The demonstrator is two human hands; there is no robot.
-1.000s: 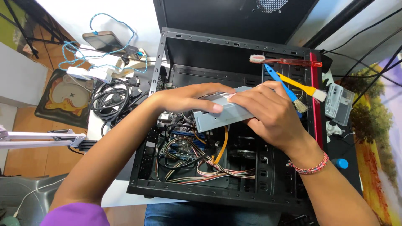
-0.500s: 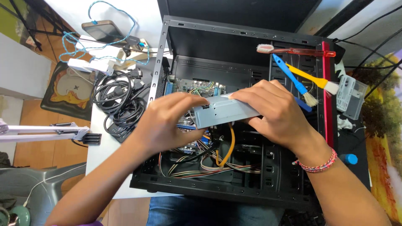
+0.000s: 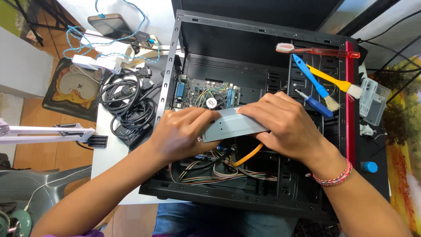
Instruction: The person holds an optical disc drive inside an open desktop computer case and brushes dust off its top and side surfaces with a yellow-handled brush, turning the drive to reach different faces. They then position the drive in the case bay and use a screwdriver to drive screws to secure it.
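Head view: left hand (image 3: 182, 134) and right hand (image 3: 287, 127) clasp a grey metal drive (image 3: 232, 125) between them over the open computer case (image 3: 263, 193) — its ends hidden under fingers. At two o'clock lie brushes (image 3: 322, 83); at ten, tangled cables (image 3: 127, 103).
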